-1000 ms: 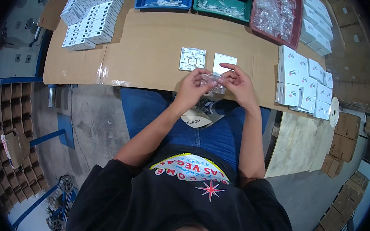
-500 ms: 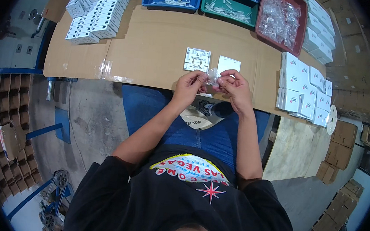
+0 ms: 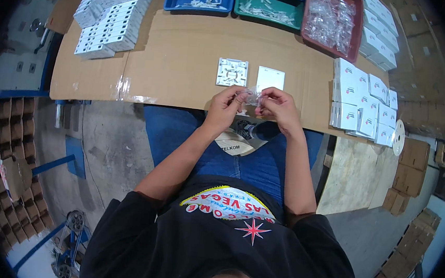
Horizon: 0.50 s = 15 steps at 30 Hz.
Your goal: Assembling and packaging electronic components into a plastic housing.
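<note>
Between my two hands, over the table's near edge, is a small clear plastic bag. My left hand pinches its left side between thumb and fingers. The other side is gripped by the fingertips of my right hand. Whatever the bag contains is too small to make out. Just beyond my left hand lies an open square white box base with its moulded inside facing up. A plain white square cover lies to its right, just beyond my right hand.
Cardboard covers the table. White boxes are stacked at far left and right. Along the far edge stand a blue tray and a green tray with small white parts, and a red tray of clear bags.
My hands have shifted slightly, and the bag looks more spread out between them. The whole view has moved a little; the white base and cover still lie side by side.
</note>
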### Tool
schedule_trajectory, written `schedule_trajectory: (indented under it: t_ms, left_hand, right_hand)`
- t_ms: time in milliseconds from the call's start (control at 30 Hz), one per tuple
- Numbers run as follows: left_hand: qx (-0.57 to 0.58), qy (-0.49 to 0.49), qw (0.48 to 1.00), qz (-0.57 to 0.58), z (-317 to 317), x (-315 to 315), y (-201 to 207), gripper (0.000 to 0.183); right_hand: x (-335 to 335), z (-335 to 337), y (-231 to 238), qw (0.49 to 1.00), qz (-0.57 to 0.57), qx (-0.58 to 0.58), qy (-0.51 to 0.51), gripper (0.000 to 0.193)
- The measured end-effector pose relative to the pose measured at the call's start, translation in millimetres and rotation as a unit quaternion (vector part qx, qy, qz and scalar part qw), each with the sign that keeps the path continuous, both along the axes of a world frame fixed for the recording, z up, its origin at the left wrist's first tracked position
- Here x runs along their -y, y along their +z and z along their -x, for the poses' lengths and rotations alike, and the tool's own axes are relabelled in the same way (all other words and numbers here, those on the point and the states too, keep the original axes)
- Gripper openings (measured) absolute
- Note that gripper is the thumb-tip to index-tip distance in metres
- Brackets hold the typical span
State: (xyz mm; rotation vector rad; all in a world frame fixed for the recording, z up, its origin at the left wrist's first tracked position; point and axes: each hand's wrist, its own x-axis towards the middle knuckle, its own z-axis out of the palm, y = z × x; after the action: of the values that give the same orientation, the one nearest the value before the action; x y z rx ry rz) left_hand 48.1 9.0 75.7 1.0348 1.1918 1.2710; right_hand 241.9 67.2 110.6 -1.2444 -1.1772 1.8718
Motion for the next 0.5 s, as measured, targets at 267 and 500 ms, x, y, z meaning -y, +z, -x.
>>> schedule_trajectory:
  t_ms: [267,500]
  left_hand:
    - [0.023,0.004,0.999,0.041,5.1,-1.7,12.8,0.023]
    - [-0.452,0.045,0.858,-0.241,8.0,-5.6,55.0,0.053]
  right_hand:
    - [1.6,-9.5,-0.9,0.991,0.065,-0.08,0.082,0.026]
    - [3.4,-10.4,8.4,0.997,0.002,-0.007,0.074,0.018]
